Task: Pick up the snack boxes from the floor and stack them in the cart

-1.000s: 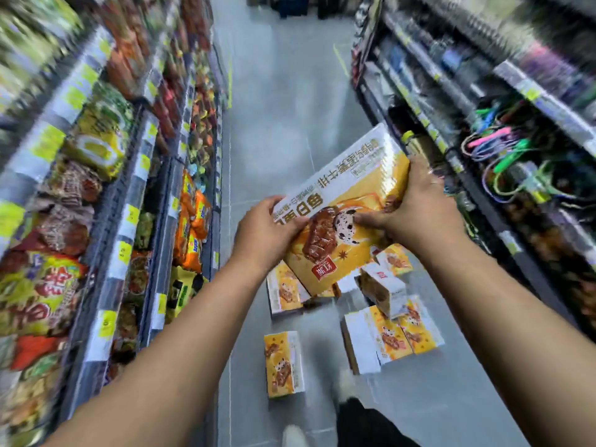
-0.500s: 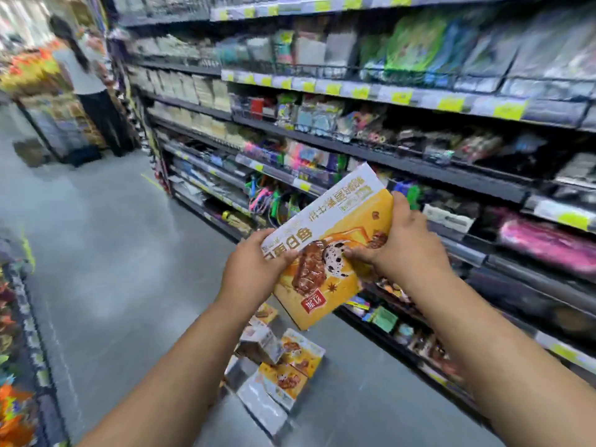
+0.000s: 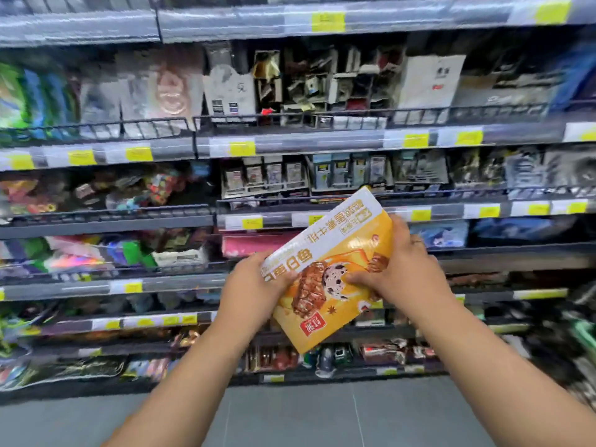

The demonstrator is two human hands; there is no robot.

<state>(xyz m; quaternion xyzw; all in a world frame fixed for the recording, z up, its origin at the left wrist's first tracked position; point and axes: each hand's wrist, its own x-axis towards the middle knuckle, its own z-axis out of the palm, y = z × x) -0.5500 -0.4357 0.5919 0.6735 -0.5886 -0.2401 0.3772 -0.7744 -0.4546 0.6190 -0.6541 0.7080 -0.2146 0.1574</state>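
My left hand (image 3: 254, 285) and right hand (image 3: 400, 272) both gripped the snack box (image 3: 335, 253) mid-frame, long axis slanting up-right; I saw no cart.

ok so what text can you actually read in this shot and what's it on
"每日": big characters on the snack box, seen upside down; the next one is partly under the left hand.
Smaller print along the box's white edge: too blurred to read.
Red logo on the box: too small to read.
Yellow price tags: blurred, unreadable.
White bag up top: marks too small.
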